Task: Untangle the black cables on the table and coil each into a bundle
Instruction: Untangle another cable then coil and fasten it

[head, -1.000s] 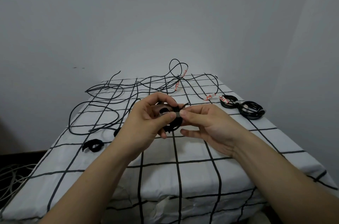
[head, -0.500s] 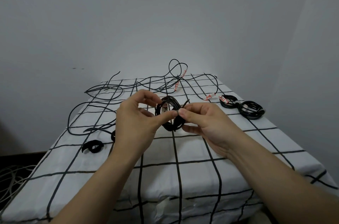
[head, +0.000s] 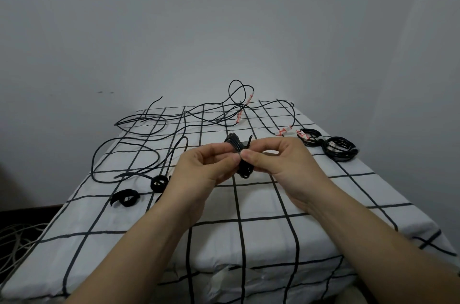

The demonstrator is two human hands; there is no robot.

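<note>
A small coiled black cable bundle (head: 239,154) hangs above the middle of the table, pinched from both sides. My left hand (head: 204,171) grips its left side with thumb and fingers, and my right hand (head: 281,161) grips its right side, thumb pressed on a strap around it. The coil now stands edge-on to me. Loose black cables (head: 154,129) sprawl in loops across the far left and back of the table, some with red-and-white labels (head: 241,114). Two finished black bundles (head: 338,151) lie at the right edge.
The table wears a white cloth with a black grid (head: 261,229). Two small black strap rings (head: 125,197) (head: 159,183) lie at the front left. Pale cables (head: 17,236) lie on the floor left of the table. A grey wall stands behind.
The coil has turned from face-on to edge-on between my hands. My left fingers have closed in on it, and both hands have shifted slightly while holding it.
</note>
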